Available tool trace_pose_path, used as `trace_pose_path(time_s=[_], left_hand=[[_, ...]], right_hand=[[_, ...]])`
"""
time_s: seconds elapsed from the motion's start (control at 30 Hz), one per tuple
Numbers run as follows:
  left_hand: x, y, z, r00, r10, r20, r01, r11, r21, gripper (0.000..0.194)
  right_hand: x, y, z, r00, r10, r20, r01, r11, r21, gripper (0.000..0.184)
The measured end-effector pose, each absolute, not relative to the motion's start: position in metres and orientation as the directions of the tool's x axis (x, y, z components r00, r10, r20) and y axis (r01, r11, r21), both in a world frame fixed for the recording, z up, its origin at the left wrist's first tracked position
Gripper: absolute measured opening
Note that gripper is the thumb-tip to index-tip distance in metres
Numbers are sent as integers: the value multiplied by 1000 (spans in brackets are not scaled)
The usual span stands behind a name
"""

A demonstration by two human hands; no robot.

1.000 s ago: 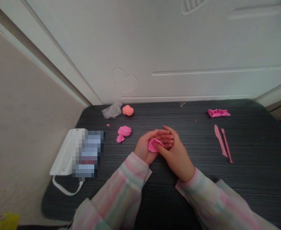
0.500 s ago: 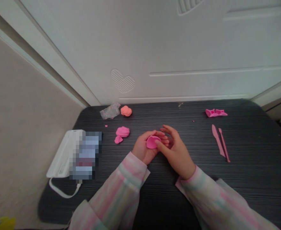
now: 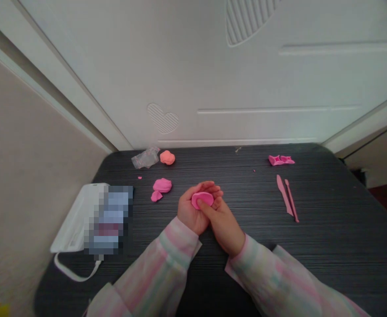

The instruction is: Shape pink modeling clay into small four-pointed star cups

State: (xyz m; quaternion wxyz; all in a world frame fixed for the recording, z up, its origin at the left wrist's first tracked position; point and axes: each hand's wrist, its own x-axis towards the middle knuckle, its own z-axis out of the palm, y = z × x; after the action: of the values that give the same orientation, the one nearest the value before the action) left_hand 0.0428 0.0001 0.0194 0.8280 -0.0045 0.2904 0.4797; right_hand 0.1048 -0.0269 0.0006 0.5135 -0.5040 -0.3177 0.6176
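Table (image 3: 332, 220) beneath hands (image 3: 226, 228), white panel (image 3: 180, 75) behind

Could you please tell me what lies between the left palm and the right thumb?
In the head view, a flattened pink piece lies on the left hand, under the right thumb.

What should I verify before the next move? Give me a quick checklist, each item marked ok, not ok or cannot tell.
1. Pink disc supported: ok, it lies in the cupped left hand.
2. Right hand in contact: ok, its thumb rests on the disc.
3. Disc evenly thick: cannot tell, its underside is hidden.
4. Pink knife and pink stick clear of the hands: ok, they lie off to the right.
5. Orange lump apart from the larger pink lump: ok, there is a gap between them.
6. Tabletop free of crumbs: not ok, a small pink bit lies at the left.
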Motion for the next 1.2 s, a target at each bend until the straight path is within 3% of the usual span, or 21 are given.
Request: trace_pose_path(time_s=[0.3,0.53,0.67,0.8,0.93,1.03,1.2], left_hand=[[40,-1,18,449,799,-399,-778,570,265,31],[41,2,13,493,790,-364,-719,605,341,32],[46,2,10,516,781,-351,-662,624,415,28],[46,1,7,526,793,-307,-596,601,532,27],[42,2,4,379,896,-231,-484,405,776,33],[38,5,2,220,970,-98,-271,158,950,28],[30,9,-1,175,983,-50,-8,53,999,10]], right_hand=[[108,-28,3,18,954,-298,-314,-278,-908,25],[127,-25,2,184,981,-54,58,-65,-996,48],[138,-20,2,153,978,143,287,95,-953,27],[145,-14,-2,180,957,230,366,152,-918,14],[150,-10,-5,199,958,206,314,137,-940,11],[151,-10,-4,193,967,163,296,101,-950,11],[149,-10,-4,140,985,97,328,46,-943,14]])
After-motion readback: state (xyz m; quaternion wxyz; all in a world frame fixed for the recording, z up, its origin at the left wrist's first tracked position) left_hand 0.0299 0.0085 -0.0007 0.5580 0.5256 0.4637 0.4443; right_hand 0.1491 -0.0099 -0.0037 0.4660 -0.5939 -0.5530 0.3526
